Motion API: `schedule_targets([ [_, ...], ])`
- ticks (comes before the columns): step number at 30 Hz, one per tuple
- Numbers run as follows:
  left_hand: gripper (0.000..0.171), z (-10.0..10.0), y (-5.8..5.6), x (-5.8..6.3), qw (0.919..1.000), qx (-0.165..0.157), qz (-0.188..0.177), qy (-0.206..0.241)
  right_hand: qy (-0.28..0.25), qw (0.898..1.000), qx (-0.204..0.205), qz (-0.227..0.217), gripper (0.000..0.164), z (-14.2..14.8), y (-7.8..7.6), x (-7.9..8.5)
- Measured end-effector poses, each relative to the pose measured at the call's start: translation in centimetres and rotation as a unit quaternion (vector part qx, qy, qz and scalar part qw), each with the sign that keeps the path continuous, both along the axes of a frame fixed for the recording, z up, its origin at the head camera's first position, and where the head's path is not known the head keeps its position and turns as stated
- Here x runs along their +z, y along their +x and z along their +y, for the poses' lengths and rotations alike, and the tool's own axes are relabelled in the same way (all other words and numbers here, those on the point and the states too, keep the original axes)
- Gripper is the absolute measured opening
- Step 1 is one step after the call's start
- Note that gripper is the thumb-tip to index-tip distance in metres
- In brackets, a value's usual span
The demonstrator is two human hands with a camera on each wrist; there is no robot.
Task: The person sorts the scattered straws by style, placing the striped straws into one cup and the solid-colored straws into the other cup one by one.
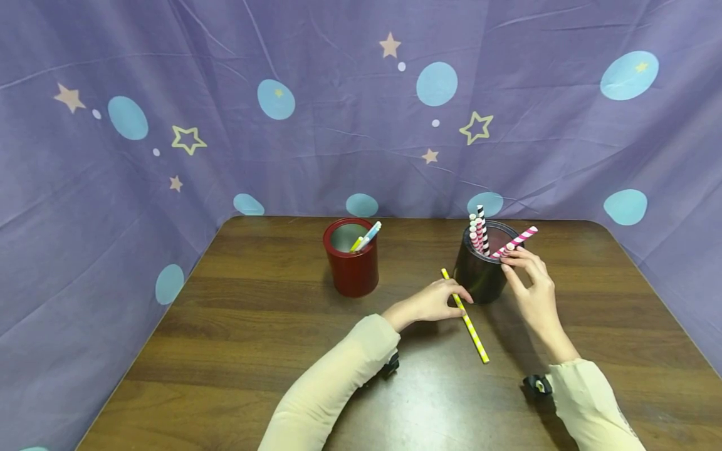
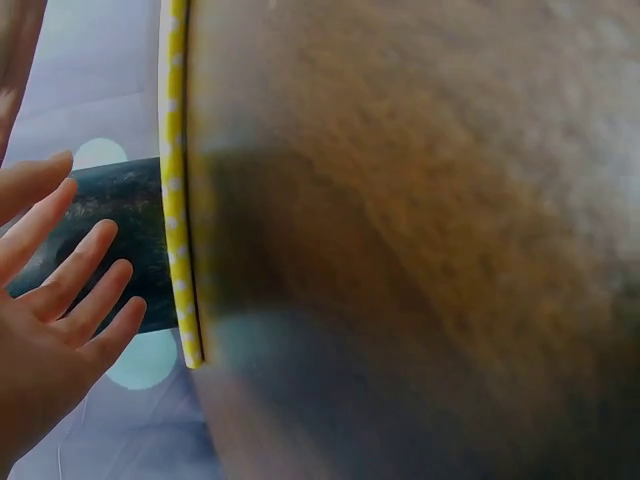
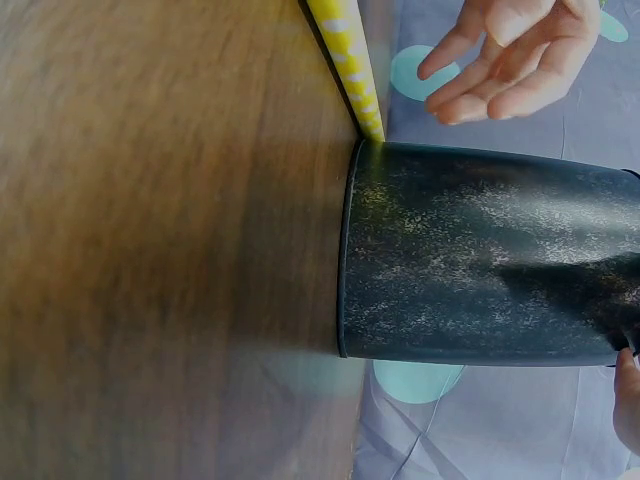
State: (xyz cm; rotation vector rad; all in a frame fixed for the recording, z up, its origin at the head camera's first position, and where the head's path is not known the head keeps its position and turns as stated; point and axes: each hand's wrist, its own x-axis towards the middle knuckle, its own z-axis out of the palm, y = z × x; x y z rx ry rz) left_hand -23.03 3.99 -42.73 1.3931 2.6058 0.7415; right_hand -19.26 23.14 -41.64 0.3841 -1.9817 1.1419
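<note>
My left hand [image 1: 433,302] hovers over a yellow paper straw [image 1: 472,335] with white dots, which lies slantwise on the table. In the left wrist view its fingers [image 2: 70,262] are spread and hold nothing, apart from the straw. At the rim of a black cylindrical cup [image 1: 472,275], my right hand [image 1: 536,297] pinches the near right edge, thumb outside and fingertips at the top. Several striped paper straws [image 1: 483,232], pink-and-white and black-and-white, stand in the cup. One pink-and-white straw [image 1: 524,236] leans out to the right beside my right fingertips.
A dark red cup [image 1: 354,272] stands to the left of the black one. It holds a blue-and-white stick [image 1: 369,237] and a yellow stick [image 1: 356,243]. Behind the wooden table [image 1: 271,300] hangs a purple curtain [image 1: 338,169] with stars and blue ovals.
</note>
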Motion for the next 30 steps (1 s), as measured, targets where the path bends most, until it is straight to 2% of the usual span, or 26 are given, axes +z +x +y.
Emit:
schedule_targets([
  [7, 0.026, 0.1, 0.1, -0.4, 0.9998, -0.008, -0.008, -0.019, 0.003, 1.000, 0.001, 0.003, 0.017, -1.2, 1.3, 1.9],
  [12, 0.026, 0.2, 0.2, -0.6, 0.9992, -0.017, -0.009, -0.036, 0.003, 1.000, 0.000, 0.002, 0.017, -1.5, 1.6, 2.4],
  [23, 0.028, 0.4, 0.3, -1.2, 0.9981, -0.030, -0.009, -0.053, 0.004, 1.000, 0.001, 0.001, 0.016, -1.4, 1.5, 2.2],
  [30, 0.030, 0.5, 0.3, -1.3, 0.9964, -0.039, -0.013, -0.074, -0.004, 1.000, 0.003, 0.000, 0.017, 0.0, 0.1, -0.1],
])
